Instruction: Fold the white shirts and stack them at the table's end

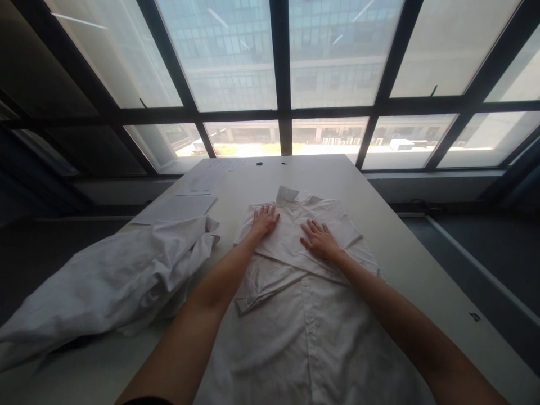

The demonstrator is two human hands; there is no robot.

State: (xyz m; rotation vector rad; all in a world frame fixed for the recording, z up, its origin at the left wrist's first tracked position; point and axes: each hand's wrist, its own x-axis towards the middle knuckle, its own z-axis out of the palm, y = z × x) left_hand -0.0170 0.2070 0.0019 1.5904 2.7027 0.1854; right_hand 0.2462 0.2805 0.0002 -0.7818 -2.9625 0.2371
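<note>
White shirt (pixel 295 292) spread flat on the pale table (pixel 405 247), centre of the frame, collar toward the window at the top, sleeves folded across the chest. Lower hem cut off by the bottom edge, so full length not visible. Cuff of one folded sleeve showing at centre left, with what looks like a button, too small to be sure.

Left hand (pixel 265 219) pressed flat on the shirt's upper part, left of centre, fingers spread apart and stretched out, holding nothing. Right hand (pixel 318 239) flat on the folded sleeve just right of centre, fingers likewise apart and extended, nothing clamped. Both palms hidden against the cloth. Forearms running in from the bottom edge, elbows out of the picture.

Heap of white cloth (pixel 105 281) crumpled at the left of the frame, near the shirt but not clearly touching it; kind of garment impossible to tell, far end cut off at the lower left corner.

Sheets of paper (pixel 177 207) lying above the heap, upper left of the table, print too faint to read. Small dark mark (pixel 475 316) near the table's right edge, unreadable. No brand or label legible anywhere.
</note>
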